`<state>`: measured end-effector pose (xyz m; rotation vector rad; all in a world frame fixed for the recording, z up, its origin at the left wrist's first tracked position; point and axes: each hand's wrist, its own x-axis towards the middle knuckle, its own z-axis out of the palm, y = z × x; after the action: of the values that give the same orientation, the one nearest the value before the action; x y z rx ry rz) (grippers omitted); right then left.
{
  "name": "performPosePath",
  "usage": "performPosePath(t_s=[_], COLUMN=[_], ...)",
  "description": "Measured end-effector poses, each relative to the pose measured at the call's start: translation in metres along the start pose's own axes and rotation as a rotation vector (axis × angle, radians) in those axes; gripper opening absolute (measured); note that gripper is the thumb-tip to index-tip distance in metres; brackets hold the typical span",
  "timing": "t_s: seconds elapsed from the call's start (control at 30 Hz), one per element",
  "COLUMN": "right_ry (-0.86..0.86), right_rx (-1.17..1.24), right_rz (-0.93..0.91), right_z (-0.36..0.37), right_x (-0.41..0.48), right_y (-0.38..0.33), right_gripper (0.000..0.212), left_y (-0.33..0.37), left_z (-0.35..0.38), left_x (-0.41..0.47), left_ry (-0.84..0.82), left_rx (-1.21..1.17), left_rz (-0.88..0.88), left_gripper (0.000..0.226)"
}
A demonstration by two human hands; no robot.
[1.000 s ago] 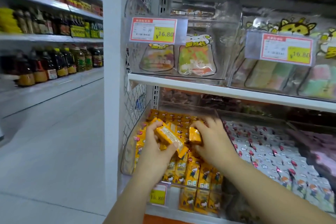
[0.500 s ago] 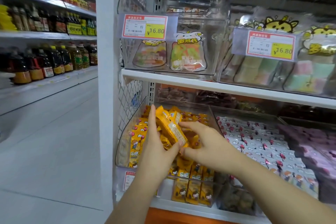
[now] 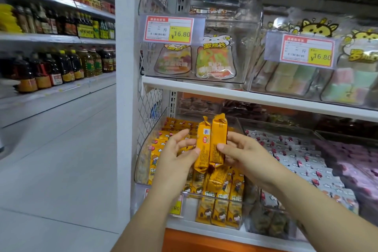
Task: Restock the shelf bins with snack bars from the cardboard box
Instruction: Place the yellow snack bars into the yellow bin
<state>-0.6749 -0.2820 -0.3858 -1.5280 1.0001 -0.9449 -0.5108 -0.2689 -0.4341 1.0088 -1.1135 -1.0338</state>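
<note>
Before shelf bin (image 3: pixel 143 161), bars (image 3: pixel 211 143) between hands (image 3: pixel 173 161) (image 3: pixel 245 157).

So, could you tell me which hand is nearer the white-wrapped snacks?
Right. The right hand sits just beside the white-wrapped snacks; the left hand is farther left, across the held yellow bars.

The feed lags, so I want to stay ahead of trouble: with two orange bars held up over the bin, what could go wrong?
1. The left hand and right hand pinch the left bar and right bar only at their lower halves, so either might slip and fall.
2. The white-wrapper bin sits directly beside the orange bin. A dropped bar could land among the wrong stock.
</note>
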Motion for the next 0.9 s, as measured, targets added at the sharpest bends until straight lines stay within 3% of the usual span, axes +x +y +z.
performPosePath(t_s=[0.1, 0.2, 0.37, 0.5, 0.7, 0.8, 0.9], right_ry=[-0.039, -0.058, -0.056, -0.032, 0.102, 0.007, 0.000], right_rx=[0.061, 0.191, 0.256, 0.250, 0.077, 0.044, -0.187], right_rz=[0.034, 0.062, 0.094, 0.094, 0.053, 0.025, -0.063], right_z=[0.003, 0.005, 0.009, 0.015, 0.020, 0.027, 0.028], right_x=[-0.001, -0.002, -0.005, -0.006, -0.006, -0.012, -0.012], right_y=[-0.002, -0.004, 0.000, -0.003, -0.006, -0.010, -0.014], right_gripper=[0.026, 0.027, 0.030, 0.028, 0.027, 0.032, 0.048], left_y=[0.000, 0.004, 0.006, 0.007, 0.015, 0.013, 0.014], left_z=[-0.003, -0.008, -0.008, -0.005, -0.006, -0.011, -0.017], left_x=[0.000, 0.001, -0.002, -0.006, -0.008, -0.007, -0.007], left_ry=[-0.014, -0.049, -0.021, -0.022, -0.037, -0.018, 0.022], left_rx=[-0.007, -0.028, 0.201, 0.207, 0.206, 0.165, 0.131], left_rz=[-0.043, -0.057, 0.053, 0.057, 0.069, 0.059, 0.064], left_gripper=[0.050, 0.068, 0.052, 0.048, 0.063, 0.063, 0.058])
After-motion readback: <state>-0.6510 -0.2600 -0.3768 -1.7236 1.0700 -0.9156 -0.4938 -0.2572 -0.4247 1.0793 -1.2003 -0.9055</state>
